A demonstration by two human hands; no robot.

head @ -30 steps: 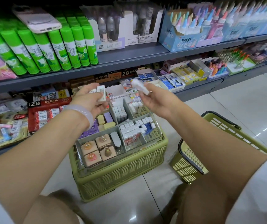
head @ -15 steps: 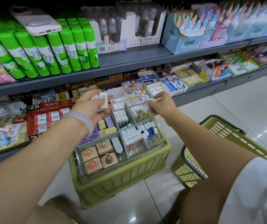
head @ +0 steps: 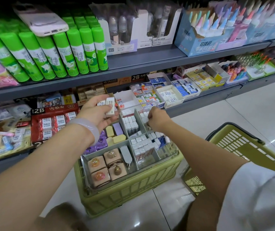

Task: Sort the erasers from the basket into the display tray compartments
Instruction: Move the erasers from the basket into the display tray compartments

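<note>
Grey shelves point(head: 150, 59) fill the frame from 9 to 3 o'clock, stocked with green glue sticks point(head: 53, 52) at 10 o'clock and boxed erasers along the lower tier. Below centre, an olive crate point(head: 133, 194) carries the clear tray point(head: 90, 174) — grey dividers split it into compartments of white, purple, yellow and pink erasers. An olive basket point(head: 243, 147) stands tilted at 4 o'clock (its contents are out of sight). The left hand point(head: 96, 112), at 11 o'clock of the tray, grasps white erasers point(head: 110, 106) between thumb and fingers. The right hand point(head: 156, 120) reaches down into the tray's far right compartment, at its 1 o'clock corner, fingers curled among the white erasers there — whether they pinch one I cannot tell.
</note>
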